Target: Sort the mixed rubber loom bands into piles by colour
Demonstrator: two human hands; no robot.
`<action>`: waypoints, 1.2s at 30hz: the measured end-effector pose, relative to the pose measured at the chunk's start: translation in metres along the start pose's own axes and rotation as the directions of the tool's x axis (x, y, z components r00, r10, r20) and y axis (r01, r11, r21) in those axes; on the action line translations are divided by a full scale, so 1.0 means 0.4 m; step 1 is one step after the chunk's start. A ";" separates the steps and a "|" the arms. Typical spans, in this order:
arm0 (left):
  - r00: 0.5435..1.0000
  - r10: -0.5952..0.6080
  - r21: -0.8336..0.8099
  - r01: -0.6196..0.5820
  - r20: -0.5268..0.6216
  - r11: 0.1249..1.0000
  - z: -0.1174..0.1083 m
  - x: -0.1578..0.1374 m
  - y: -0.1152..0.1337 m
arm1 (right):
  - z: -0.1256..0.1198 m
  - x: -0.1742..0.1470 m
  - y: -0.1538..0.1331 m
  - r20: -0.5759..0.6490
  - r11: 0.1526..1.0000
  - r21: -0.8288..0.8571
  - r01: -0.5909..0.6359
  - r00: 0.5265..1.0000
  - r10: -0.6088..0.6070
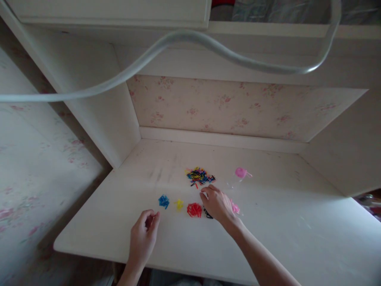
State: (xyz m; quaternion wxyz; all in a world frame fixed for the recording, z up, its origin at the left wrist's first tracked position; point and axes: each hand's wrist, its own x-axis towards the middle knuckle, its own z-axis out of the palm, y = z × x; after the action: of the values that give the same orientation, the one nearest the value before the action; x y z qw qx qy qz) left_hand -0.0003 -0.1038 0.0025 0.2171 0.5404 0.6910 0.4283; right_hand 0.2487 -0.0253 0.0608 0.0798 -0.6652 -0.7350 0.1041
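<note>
A mixed pile of small coloured rubber bands [199, 175] lies on the white desk. My right hand [216, 201] is just in front of it, thumb and fingertips drawn together; anything between them is too small to make out. Nearer me runs a row of single-colour heaps: blue bands [163, 201], yellow bands [179, 204], red bands [194, 210], black bands [208, 213] and pink bands [235, 207]. My right hand partly covers the black and pink ones. Below the blue heap, my left hand [145, 229] is curled with thumb close to fingers, nothing visible in it.
A small clear container with a pink lid [240, 172] lies behind the pink heap. The desk [119, 234] has raised side panels and a low back ledge [220, 139]. Overhead, a pale curved tube [190, 36] crosses in front of the shelf [113, 12].
</note>
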 end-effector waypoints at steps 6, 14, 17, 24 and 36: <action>0.999 -0.037 -0.045 0.037 -0.001 0.998 0.002 0.015 0.009 | 0.032 0.088 -0.025 0.052 0.996 -0.088 0.004 0.999 0.001; 1.000 -0.022 -0.040 0.023 0.021 0.999 0.004 0.016 -0.003 | 0.066 0.108 -0.028 0.060 0.987 -0.146 0.060 0.997 -0.051; 1.000 -0.005 -0.032 0.006 0.030 0.999 0.004 0.017 -0.002 | 0.065 0.102 -0.028 0.063 0.985 -0.152 0.076 0.996 -0.067; 0.999 -0.031 -0.070 0.033 0.040 0.997 0.001 0.015 0.004 | 0.037 -0.001 -0.052 0.084 0.983 -0.087 0.161 0.984 -0.154; 0.995 -0.035 -0.081 0.042 0.097 0.996 0.005 0.012 0.001 | 0.007 -0.037 -0.094 0.165 0.979 -0.003 0.203 0.966 -0.200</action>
State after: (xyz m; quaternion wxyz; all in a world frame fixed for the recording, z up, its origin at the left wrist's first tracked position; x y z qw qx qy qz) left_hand -0.0002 -0.0988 0.0025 0.2803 0.5373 0.6717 0.4261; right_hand 0.2133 -0.0435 0.0683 0.0227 -0.5770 -0.8040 0.1422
